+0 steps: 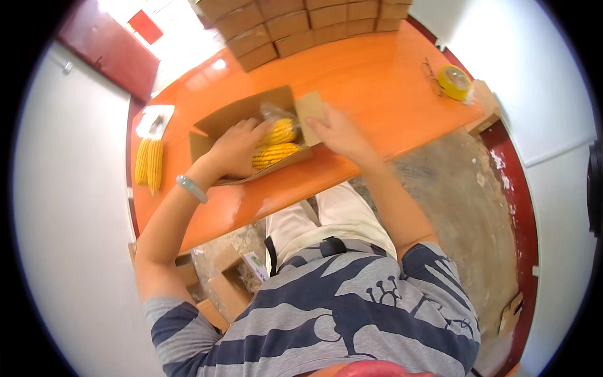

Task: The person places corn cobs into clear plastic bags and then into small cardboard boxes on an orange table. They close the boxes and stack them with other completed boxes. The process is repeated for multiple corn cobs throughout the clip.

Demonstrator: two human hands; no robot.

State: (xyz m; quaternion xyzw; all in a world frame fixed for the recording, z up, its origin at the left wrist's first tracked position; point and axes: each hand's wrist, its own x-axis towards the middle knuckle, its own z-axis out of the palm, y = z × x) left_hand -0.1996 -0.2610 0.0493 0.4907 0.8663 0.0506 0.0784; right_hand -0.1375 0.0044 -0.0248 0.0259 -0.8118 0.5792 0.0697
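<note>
An open brown cardboard box (242, 108) stands on the orange table near its front edge. Inside lie yellow corn cobs (276, 155), and a clear plastic wrapping (271, 112) shows beside the upper one. My left hand (240, 147) reaches in over the box's front side, fingers stretched across the left end of the cobs; part of them is hidden. At the box's right end, my right hand (339, 131) pinches the raised end flap (310, 113) between thumb and fingers.
More yellow corn cobs (149, 164) lie at the table's left edge, beside a white packet (154, 121). Stacked brown boxes (308, 28) line the far side. A yellow tape roll (455, 82) sits at the right. Cardboard boxes (229, 286) stand on the floor below.
</note>
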